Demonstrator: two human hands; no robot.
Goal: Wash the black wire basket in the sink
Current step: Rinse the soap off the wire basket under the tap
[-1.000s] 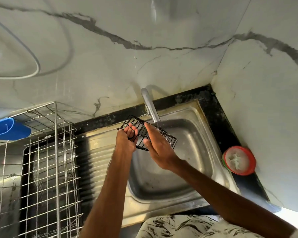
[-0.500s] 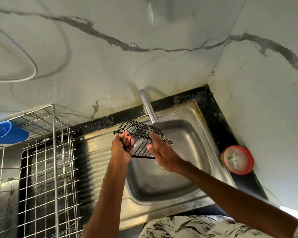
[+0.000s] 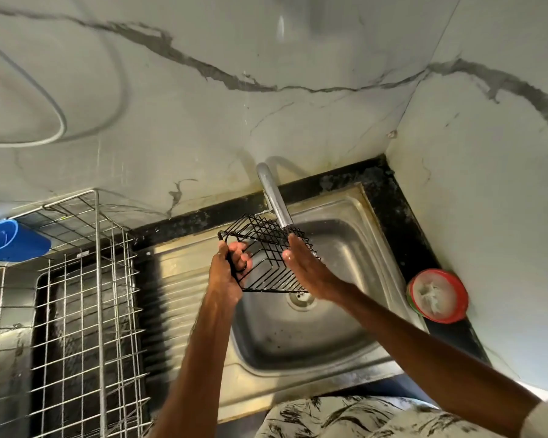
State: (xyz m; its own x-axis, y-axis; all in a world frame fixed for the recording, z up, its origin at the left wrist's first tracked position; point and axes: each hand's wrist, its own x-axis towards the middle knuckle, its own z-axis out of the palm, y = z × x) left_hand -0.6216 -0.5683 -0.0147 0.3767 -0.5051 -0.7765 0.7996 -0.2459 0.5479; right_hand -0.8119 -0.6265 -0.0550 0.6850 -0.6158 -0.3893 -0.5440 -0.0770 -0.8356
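Our left hand (image 3: 231,268) grips the black wire basket (image 3: 268,260) at its near left corner, fingers curled tightly through the wires with the thumb hidden behind. Our right hand (image 3: 309,271) is open, its fingers straight and together, the palm laid flat against the basket's right side. Between the two hands the basket is held tilted in the air over the sink (image 3: 355,330), its far edge just under the tip of the faucet (image 3: 274,197). It is a small rectangular thing of thin dark-coated wire, with a crossed grid on the far face and parallel bars on the near one, and we see nothing inside it. The faucet is a smooth, shiny metal tube curving out from the wall beyond our hands. The sink below them is dull, streaked stainless steel with rounded corners and a round drain (image 3: 301,300) just under our right wrist; a ridged steel drainboard (image 3: 178,295) runs off to the left of our left arm. Farther left stands a tall silver wire rack (image 3: 86,295) with a blue plastic container (image 3: 10,240) at its far corner. Well to the right of our right hand, on the black speckled desk (image 3: 402,222), sits a round red-rimmed tub (image 3: 437,295) holding something white and crumpled.
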